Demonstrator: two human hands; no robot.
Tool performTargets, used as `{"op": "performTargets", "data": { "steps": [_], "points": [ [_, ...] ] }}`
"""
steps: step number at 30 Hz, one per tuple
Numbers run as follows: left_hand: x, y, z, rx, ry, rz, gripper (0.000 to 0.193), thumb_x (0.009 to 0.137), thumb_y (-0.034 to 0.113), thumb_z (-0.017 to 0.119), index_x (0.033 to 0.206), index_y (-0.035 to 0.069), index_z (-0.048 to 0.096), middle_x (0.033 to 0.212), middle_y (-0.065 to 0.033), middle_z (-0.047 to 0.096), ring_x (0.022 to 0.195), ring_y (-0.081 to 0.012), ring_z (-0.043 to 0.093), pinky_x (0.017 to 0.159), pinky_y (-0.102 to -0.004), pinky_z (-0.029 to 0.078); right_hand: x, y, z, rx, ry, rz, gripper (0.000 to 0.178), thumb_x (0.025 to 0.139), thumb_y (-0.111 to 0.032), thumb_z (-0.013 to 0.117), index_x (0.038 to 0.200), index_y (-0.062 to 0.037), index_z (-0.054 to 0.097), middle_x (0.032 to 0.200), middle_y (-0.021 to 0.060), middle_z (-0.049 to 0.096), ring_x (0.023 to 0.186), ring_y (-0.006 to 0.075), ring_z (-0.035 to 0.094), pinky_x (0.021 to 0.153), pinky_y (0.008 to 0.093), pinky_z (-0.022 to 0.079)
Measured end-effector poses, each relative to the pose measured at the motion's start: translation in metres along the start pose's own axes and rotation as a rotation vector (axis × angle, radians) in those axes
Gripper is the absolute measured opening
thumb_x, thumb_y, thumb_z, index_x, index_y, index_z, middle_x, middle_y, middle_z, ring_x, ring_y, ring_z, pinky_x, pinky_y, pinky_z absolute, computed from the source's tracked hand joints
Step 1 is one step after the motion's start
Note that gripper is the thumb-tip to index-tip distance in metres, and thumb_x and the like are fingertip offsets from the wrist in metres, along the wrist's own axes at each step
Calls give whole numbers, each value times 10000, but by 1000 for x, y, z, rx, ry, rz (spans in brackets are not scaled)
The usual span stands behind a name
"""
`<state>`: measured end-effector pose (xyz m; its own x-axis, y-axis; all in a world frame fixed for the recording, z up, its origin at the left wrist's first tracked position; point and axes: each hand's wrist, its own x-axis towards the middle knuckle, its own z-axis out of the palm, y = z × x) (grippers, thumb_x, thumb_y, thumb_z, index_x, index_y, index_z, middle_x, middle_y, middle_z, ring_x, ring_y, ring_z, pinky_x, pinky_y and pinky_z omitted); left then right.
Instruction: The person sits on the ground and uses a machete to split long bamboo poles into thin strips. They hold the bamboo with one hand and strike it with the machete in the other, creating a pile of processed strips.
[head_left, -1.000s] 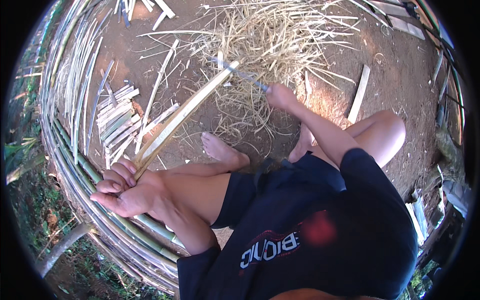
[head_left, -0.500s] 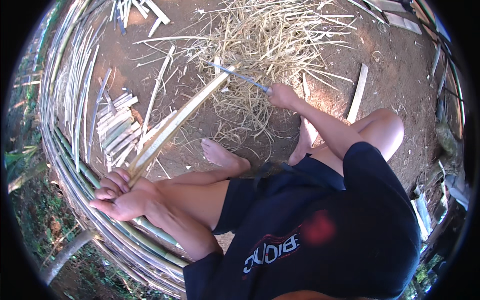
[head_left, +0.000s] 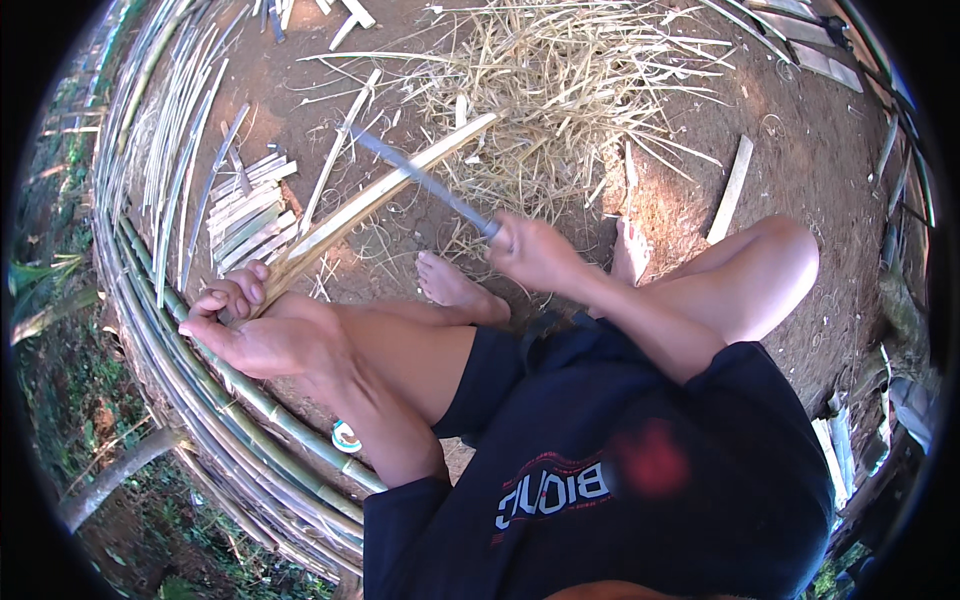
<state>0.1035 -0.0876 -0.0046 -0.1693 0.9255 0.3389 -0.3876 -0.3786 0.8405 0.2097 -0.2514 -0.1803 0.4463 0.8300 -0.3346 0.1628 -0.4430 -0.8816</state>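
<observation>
My left hand [head_left: 245, 320] is closed around the near end of a long, pale split-bamboo strip [head_left: 385, 185], which slants up and to the right. In my right hand [head_left: 535, 250] is the handle of a long-bladed knife [head_left: 425, 180], somewhat blurred. Its blade crosses the strip past the middle, toward the far end; whether it bites into the wood I cannot tell. The strip's far tip reaches the edge of a heap of thin bamboo shavings [head_left: 545, 100] on the ground.
A stack of short flat bamboo pieces [head_left: 250, 215] lies at the left, near long thin strips [head_left: 185, 150]. Bundled bamboo poles [head_left: 265, 405] curve along the left side. One flat slat [head_left: 732, 190] rests on the dirt right of my foot [head_left: 455, 285].
The knife has slid along the strip from near its far end toward me, my right hand coming nearer and left. My left hand still grips the strip, now held a little higher in view.
</observation>
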Motion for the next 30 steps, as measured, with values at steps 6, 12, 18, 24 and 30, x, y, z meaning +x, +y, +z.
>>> {"op": "performTargets", "data": {
  "steps": [6,12,18,24,30],
  "points": [
    [-12,4,-4,-92,-14,-40,300,1008,323,399,796,112,426,683,4,316,611,-134,323,638,-312,346,-26,-5,35,26,181,-204,138,764,-121,614,842,-29,548,583,197,549,554,380,588,526,433,454],
    [-12,4,-10,-69,-28,-38,284,1002,291,423,787,106,403,708,2,294,626,-136,325,642,-309,345,-34,-21,13,-5,141,-150,101,761,-98,581,829,-28,559,581,212,549,562,399,582,532,441,459],
    [-18,7,-7,-27,-20,-27,259,992,257,430,794,96,385,721,-2,282,638,-141,327,638,-306,350,-3,41,7,-69,177,18,113,789,-132,577,838,-32,567,625,226,572,640,408,607,583,458,469],
    [-20,1,-5,-23,-44,26,259,988,269,444,802,96,394,722,2,281,641,-139,325,642,-304,350,-22,20,8,-85,138,-237,122,787,-136,562,851,-32,560,642,212,591,636,413,602,594,472,466],
    [-6,-3,-18,-15,-20,-17,284,985,326,477,817,106,419,716,7,305,646,-131,340,657,-302,354,23,56,-10,-178,179,51,172,808,-128,542,925,-15,598,699,239,628,674,384,647,647,480,515]
  ]
}}
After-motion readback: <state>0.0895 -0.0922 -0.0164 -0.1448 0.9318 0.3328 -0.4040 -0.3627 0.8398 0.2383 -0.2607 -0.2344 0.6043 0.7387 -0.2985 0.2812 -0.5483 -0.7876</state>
